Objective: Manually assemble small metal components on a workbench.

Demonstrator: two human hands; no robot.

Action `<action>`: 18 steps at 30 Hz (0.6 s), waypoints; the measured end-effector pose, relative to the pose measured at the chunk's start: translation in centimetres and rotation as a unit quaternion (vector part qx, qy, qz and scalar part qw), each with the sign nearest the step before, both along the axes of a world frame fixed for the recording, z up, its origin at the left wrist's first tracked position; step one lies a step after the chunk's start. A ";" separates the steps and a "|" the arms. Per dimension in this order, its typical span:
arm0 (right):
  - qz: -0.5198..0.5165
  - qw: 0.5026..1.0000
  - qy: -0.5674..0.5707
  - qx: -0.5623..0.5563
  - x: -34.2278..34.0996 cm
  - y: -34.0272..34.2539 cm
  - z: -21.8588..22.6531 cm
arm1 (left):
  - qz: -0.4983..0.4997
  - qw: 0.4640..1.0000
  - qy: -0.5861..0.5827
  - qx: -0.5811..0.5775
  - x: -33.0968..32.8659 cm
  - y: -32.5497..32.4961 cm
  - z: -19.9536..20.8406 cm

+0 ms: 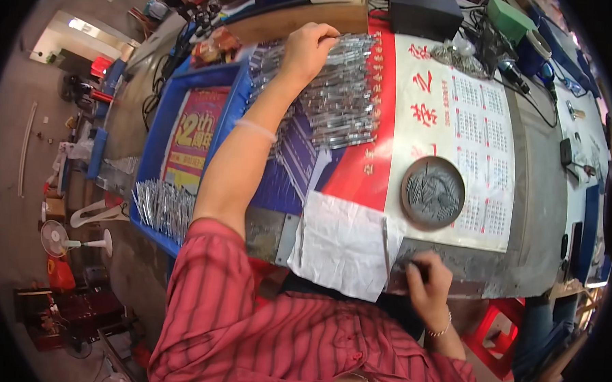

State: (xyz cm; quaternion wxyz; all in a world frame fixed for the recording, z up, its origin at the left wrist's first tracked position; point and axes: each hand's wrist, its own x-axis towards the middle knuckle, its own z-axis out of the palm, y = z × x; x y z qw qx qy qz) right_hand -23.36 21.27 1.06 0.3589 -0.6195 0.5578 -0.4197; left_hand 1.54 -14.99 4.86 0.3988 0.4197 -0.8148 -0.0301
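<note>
My left hand (308, 53) reaches to the far side of the table, over rows of thin, shiny metal rods (344, 100). Its fingers are bent together at the rods' upper end; what they pinch, if anything, is too small to make out. My right hand (430, 284) is low by the table's near edge, thumb and fingers curled together, their contents hidden in shadow. Just beyond it stands a round bowl (461, 198) holding small grey metal pins (430, 189). A creased white cloth or paper (338, 243) hangs over the near edge, with a thin dark rod (386, 241) on it.
To the left, a blue tray (216, 129) holds more metal rods (163, 209) and a printed sheet (196, 135). A calendar poster (482, 151) lies under the bowl. Black box (425, 15), cables and a wooden board (307, 19) line the back. A red stool (496, 336) stands right.
</note>
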 end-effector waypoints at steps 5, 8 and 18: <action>0.001 0.996 0.015 -0.091 -0.2 0.2 -0.7 | 0.037 0.993 -0.100 0.058 -2.0 -8.1 -5.5; 0.014 0.994 0.000 -0.106 -0.4 0.0 -1.1 | 0.044 0.991 -0.114 0.057 -2.0 -8.8 -5.7; -0.074 0.997 -0.030 -0.025 0.6 1.0 -1.6 | 0.040 0.999 -0.024 0.016 10.3 11.6 4.9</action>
